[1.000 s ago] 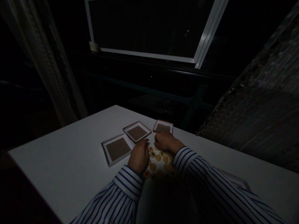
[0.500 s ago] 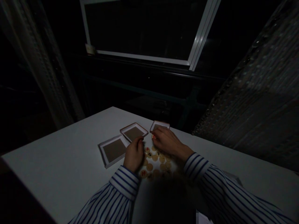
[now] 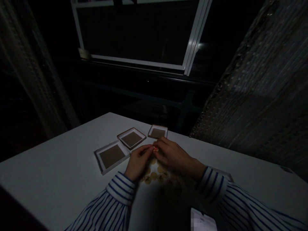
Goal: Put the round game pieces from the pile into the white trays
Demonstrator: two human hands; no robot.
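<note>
My left hand (image 3: 139, 160) and my right hand (image 3: 174, 157) meet over the white table. Between their fingertips is a round Chinese chess piece (image 3: 156, 149) with red marking. The right fingers pinch it from the right, and the left thumb and forefinger close on its left edge. Below the hands lie several pale wooden Chinese chess pieces (image 3: 154, 175), some with dark characters, some plain side up. The right hand and shadow hide part of them.
Three shallow open boxes, a left one (image 3: 98, 160), a middle one (image 3: 120, 134) and a small one (image 3: 166, 131), stand beyond the hands. A phone (image 3: 204, 221) lies near the front edge of the view. Another flat object (image 3: 225, 175) is partly behind my right sleeve. The white table (image 3: 60, 160) extends left.
My right hand has moved back from the small box, and my left hand has come in to meet it at the red-marked piece. The view has shifted slightly.
</note>
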